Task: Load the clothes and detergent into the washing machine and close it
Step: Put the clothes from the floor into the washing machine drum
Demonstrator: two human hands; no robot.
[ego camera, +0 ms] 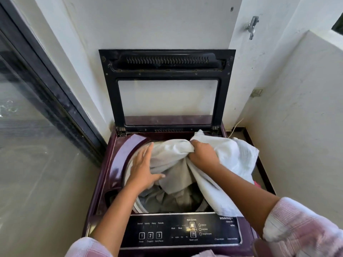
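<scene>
A maroon top-loading washing machine [118,164] stands below me with its glass lid [167,101] raised upright against the wall. A large white cloth [233,160] lies bunched over the drum opening and hangs over the machine's right side. My right hand [202,154] grips a fold of this cloth above the drum. My left hand [144,169] presses flat on the cloth's left part, fingers straight. Grey clothes [167,199] lie deeper in the drum. No detergent is in view.
The black control panel [181,230] runs along the machine's front edge. A dark-framed glass door [37,112] fills the left side. White walls close in behind and on the right, with a metal tap [252,26] high on the right wall.
</scene>
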